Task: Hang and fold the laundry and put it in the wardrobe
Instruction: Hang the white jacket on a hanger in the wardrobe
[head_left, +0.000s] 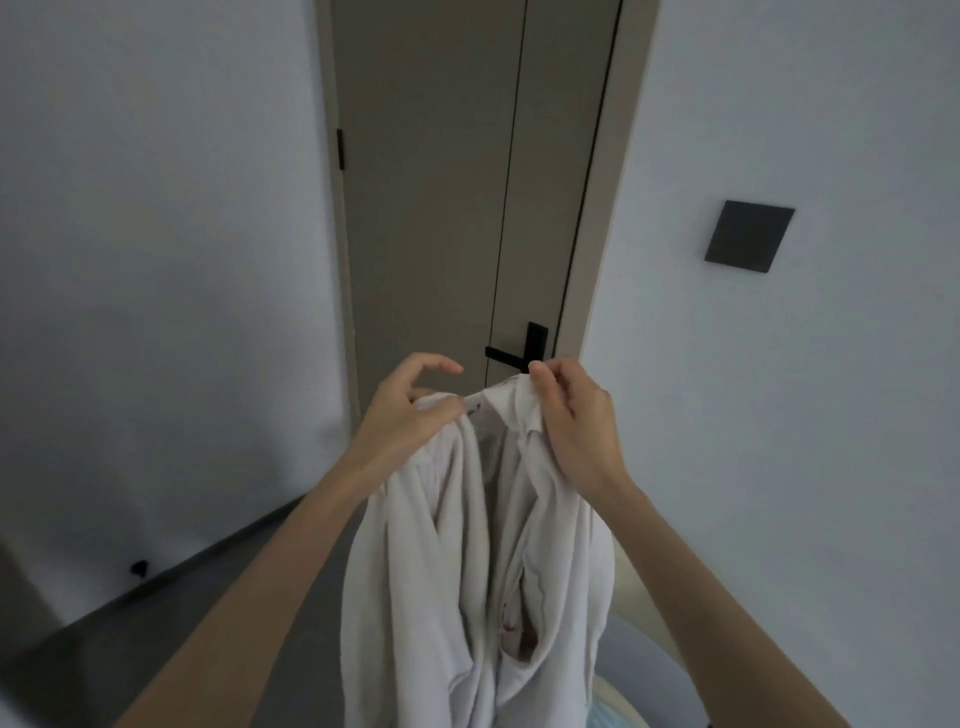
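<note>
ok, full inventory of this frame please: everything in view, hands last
garment: one, off-white, collared, hangs mid-frame from both hands
door: one, taupe, behind the garment
door handle: one, black, on the door's right side, just above the hands
hinge: one, black, on the door's left edge
wall plate: one, dark grey square, on the wall right of the door
walls: white, either side of the door
floor: grey, lower left
small black object: one, at the foot of the left wall, too small to identify
pale blue item: one, bottom edge right of the garment, mostly hidden
left hand: holds the collar's left side
right hand: pinches the collar's right end
</note>
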